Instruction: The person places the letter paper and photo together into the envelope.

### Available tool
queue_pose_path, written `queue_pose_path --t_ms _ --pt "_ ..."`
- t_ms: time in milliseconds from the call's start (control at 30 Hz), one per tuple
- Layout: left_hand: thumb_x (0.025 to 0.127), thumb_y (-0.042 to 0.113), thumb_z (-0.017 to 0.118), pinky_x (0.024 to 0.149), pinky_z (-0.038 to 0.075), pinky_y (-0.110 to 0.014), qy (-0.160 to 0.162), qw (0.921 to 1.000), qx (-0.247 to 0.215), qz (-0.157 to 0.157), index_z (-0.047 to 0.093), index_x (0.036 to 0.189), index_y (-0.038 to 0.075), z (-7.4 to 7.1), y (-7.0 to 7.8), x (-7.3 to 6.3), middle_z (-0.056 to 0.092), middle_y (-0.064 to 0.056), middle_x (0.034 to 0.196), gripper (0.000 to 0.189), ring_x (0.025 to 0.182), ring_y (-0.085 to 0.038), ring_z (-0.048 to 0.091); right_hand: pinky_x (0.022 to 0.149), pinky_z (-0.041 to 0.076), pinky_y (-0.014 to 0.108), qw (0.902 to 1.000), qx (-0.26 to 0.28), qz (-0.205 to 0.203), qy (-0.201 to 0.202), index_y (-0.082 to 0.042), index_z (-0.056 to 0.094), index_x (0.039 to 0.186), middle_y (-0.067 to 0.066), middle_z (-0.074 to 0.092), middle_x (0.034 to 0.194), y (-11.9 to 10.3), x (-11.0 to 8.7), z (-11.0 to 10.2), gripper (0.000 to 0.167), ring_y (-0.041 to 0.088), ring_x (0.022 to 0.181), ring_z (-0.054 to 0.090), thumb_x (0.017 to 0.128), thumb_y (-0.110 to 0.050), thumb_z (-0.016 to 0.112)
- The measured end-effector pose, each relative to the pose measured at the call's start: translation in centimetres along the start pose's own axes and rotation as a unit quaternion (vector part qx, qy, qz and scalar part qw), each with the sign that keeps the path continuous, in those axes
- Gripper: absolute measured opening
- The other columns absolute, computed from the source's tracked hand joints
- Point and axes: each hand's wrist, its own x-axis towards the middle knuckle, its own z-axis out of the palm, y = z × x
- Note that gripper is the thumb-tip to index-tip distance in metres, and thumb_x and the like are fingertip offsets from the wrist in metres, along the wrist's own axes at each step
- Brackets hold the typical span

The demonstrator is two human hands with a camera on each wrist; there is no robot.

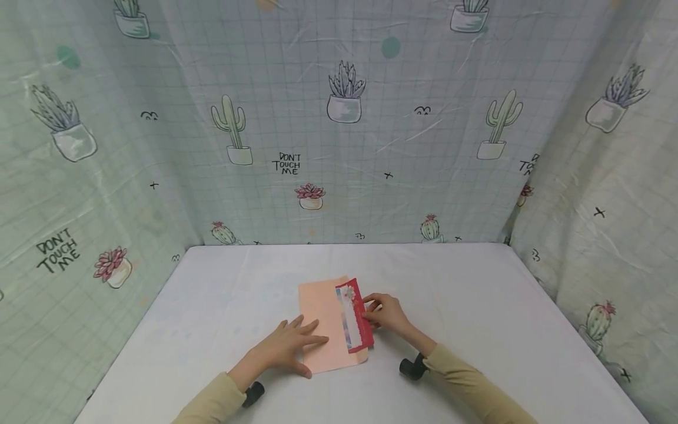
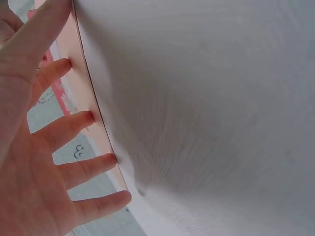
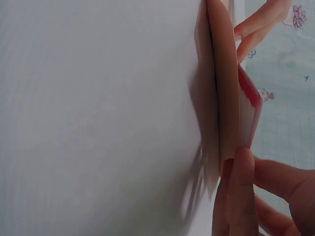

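A peach-coloured paper envelope or folder [image 1: 319,303] lies on the white table. On its right part sits a red card [image 1: 365,330] with a pale printed panel and flowers. My left hand [image 1: 286,344] rests on the envelope's lower left, fingers spread and straight. With thumb and fingers my right hand [image 1: 389,313] pinches the card's right edge. In the right wrist view the card [image 3: 253,101] stands tilted above the envelope [image 3: 227,88], whose near edge shows two layers with a gap. Some of the right fingers [image 3: 241,182] reach that edge; whether they also grip the envelope is unclear.
The white table [image 1: 233,294] stretches out around the envelope on all sides. Behind it and at both sides hangs a curtain [image 1: 392,135] printed with cacti. A black wrist camera [image 1: 412,367] is worn on the right wrist, another [image 1: 253,394] on the left.
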Motion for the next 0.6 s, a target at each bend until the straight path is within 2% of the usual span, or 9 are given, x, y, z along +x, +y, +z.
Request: queue_pose_path --t_ms 67,167,233,300,367,467,533,600 --pt "0.062 0.054 0.07 0.096 0.024 -0.066 0.002 1.0 0.002 0.001 0.046 0.128 0.035 0.0 0.0 0.0 0.036 -0.011 0.142 0.072 0.131 -0.044 0.023 0.05 0.05 0.022 0.9997 -0.018 -0.007 -0.013 -0.004 0.06 0.107 0.006 0.057 0.076 0.0 0.0 -0.3 0.034 0.011 0.055 0.053 0.076 -0.012 0.07" --pt "0.062 0.054 0.07 0.095 0.024 -0.066 0.003 1.0 0.004 0.002 0.047 0.128 0.035 0.0 -0.1 0.0 0.036 -0.011 0.142 0.072 0.131 -0.044 0.024 0.05 0.048 0.021 0.9964 -0.073 -0.032 -0.031 -0.008 0.061 0.109 0.005 0.057 0.079 -0.1 -0.1 -0.9 0.035 0.012 0.061 0.053 0.076 -0.017 0.07" --pt "0.062 0.054 0.07 0.095 0.024 -0.066 0.003 1.0 0.003 0.001 0.047 0.128 0.035 0.0 -0.1 0.0 0.036 -0.011 0.142 0.072 0.131 -0.044 0.024 0.054 0.048 0.021 0.9889 -0.13 -0.062 -0.036 -0.01 0.063 0.109 0.004 0.058 0.083 -0.1 -0.2 -1.2 0.036 0.013 0.068 0.053 0.075 -0.02 0.071" --pt "0.062 0.053 0.07 0.095 0.024 -0.066 0.002 1.0 0.0 -0.001 0.047 0.127 0.035 0.0 -0.1 -0.1 0.036 -0.01 0.142 0.071 0.131 -0.044 0.023 0.063 0.05 0.026 0.9745 -0.198 -0.099 -0.033 -0.013 0.064 0.109 0.005 0.06 0.091 -0.2 -0.4 -1.4 0.036 0.015 0.079 0.055 0.075 -0.024 0.07" --pt "0.063 0.053 0.07 0.096 0.024 -0.066 0.001 1.0 -0.002 -0.001 0.047 0.128 0.035 -0.1 -0.1 -0.1 0.036 -0.01 0.142 0.071 0.132 -0.044 0.023 0.071 0.051 0.028 0.9498 -0.274 -0.147 -0.033 -0.015 0.065 0.109 0.004 0.06 0.102 -0.1 -0.6 -1.6 0.035 0.016 0.091 0.053 0.076 -0.025 0.07" --pt "0.063 0.053 0.07 0.095 0.023 -0.067 0.001 1.0 -0.002 0.001 0.047 0.128 0.035 -0.1 -0.1 -0.1 0.035 -0.01 0.143 0.071 0.132 -0.044 0.023 0.079 0.051 0.028 0.8989 -0.367 -0.236 -0.043 -0.018 0.064 0.112 0.001 0.059 0.116 0.1 -0.8 -1.9 0.035 0.016 0.103 0.05 0.078 -0.026 0.067" --pt "0.064 0.054 0.069 0.095 0.024 -0.067 0.0 1.0 -0.002 0.004 0.046 0.128 0.035 -0.2 -0.2 -0.1 0.035 -0.01 0.143 0.071 0.132 -0.043 0.023 0.078 0.051 0.025 0.8638 -0.407 -0.291 -0.056 -0.019 0.062 0.115 -0.002 0.059 0.12 0.3 -0.9 -2.2 0.036 0.014 0.104 0.05 0.08 -0.026 0.065" --pt "0.065 0.055 0.068 0.095 0.024 -0.067 0.0 1.0 -0.003 0.007 0.045 0.129 0.034 -0.2 -0.3 -0.2 0.034 -0.009 0.144 0.072 0.132 -0.043 0.022 0.079 0.05 0.026 0.8408 -0.428 -0.324 -0.068 -0.019 0.058 0.12 -0.002 0.059 0.121 0.6 -0.9 -2.4 0.039 0.015 0.105 0.05 0.082 -0.028 0.063"
